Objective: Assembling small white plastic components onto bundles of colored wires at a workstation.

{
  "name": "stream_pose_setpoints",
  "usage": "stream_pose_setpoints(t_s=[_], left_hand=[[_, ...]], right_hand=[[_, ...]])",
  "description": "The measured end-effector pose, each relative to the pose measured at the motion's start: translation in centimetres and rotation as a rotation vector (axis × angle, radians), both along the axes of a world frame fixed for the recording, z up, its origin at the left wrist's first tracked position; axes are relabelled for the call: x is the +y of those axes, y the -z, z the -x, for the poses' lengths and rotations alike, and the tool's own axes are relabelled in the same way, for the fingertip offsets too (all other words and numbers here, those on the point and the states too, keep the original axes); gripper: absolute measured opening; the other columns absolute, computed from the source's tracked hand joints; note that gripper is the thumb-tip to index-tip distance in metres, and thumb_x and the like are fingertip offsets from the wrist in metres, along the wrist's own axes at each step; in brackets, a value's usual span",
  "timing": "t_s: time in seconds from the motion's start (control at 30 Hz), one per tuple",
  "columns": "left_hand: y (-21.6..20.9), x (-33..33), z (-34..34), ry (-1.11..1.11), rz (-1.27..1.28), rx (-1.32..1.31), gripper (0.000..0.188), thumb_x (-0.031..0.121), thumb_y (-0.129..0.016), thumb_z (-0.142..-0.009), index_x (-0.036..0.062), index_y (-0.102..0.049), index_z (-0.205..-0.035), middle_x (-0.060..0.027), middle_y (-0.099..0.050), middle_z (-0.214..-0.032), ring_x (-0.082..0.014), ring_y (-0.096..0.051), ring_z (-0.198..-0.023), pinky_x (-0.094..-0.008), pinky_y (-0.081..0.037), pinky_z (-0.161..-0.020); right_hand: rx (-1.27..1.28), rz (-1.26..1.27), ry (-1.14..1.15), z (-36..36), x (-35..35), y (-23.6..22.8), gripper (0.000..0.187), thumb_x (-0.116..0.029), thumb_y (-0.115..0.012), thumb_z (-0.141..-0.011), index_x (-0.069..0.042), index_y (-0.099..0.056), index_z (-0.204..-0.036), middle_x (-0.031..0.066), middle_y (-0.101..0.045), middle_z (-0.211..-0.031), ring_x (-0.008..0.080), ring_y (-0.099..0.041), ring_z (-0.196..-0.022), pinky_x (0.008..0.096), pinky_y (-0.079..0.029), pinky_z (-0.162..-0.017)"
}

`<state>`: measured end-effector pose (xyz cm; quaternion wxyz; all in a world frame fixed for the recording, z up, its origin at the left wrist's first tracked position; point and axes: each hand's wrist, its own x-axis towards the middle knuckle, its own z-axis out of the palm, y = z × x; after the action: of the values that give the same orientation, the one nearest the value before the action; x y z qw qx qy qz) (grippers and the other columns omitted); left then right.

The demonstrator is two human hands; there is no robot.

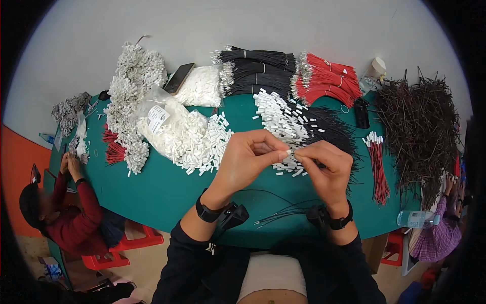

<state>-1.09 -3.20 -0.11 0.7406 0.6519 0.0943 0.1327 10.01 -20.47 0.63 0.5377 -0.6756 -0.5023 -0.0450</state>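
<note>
Head view: pinching a small white plastic piece (288, 152) tight between fingers of left hand (247, 156) and right hand (328, 161), with white-tipped black wires (330, 124) seemingly done, loose white plastic tubes (216, 144) left.

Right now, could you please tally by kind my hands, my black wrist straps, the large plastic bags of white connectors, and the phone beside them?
Hands, left hand and right hand: 2
Black wrist straps: 2
Large plastic bags: 2
Phone: 1
Total: 7
</note>
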Motion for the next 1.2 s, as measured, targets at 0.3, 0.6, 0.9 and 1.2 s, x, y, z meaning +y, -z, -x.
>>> stream_pose_setpoints(t_s=[0.3,0.6,0.9,1.2], left_hand=[[-0.4,1.4,-0.4,0.012,-0.173,0.079,0.009,0.000,-0.074,-0.087,-0.0031,-0.071,-0.096,-0.0066,-0.073,-0.088,-0.0119,-0.069,-0.082,-0.0247,-0.055,-0.077],[7.1,6.1,-0.6,0.223,-1.392,0.407,0.016,0.013,-0.083,-0.066,0.0123,-0.074,-0.080,-0.0060,-0.070,-0.083,-0.0283,-0.065,-0.091,-0.0412,-0.049,-0.082],[8.3,4.4,-0.7,0.253,-1.488,0.459,0.017,0.011,-0.083,-0.060,0.0159,-0.070,-0.071,-0.0003,-0.067,-0.088,-0.0251,-0.060,-0.103,-0.0396,-0.044,-0.088],[10.4,4.2,-1.4,0.131,-1.590,0.268,0.009,0.013,-0.074,-0.065,0.0127,-0.066,-0.059,-0.0061,-0.066,-0.077,-0.0293,-0.064,-0.092,-0.0402,-0.049,-0.078]], right_hand=[[-0.073,0.089,0.037,-2.2,-0.1,0.9,0.017,0.004,-0.076,-0.075,-0.001,-0.073,-0.091,0.0122,-0.071,-0.083,0.0271,-0.068,-0.074,0.0338,-0.053,-0.068],[-0.224,0.560,-0.289,0.0,1.6,4.9,0.010,-0.009,-0.072,-0.076,-0.003,-0.068,-0.083,0.0117,-0.065,-0.089,0.0333,-0.064,-0.089,0.0407,-0.053,-0.078],[-0.577,0.616,-0.365,5.1,3.8,10.2,0.007,-0.009,-0.065,-0.074,-0.003,-0.067,-0.075,0.0105,-0.064,-0.083,0.0252,-0.065,-0.083,0.0375,-0.052,-0.072],[-0.595,0.648,-0.391,4.8,3.5,10.5,0.009,-0.008,-0.061,-0.075,-0.002,-0.066,-0.071,0.0120,-0.065,-0.079,0.0266,-0.066,-0.077,0.0392,-0.053,-0.069]])
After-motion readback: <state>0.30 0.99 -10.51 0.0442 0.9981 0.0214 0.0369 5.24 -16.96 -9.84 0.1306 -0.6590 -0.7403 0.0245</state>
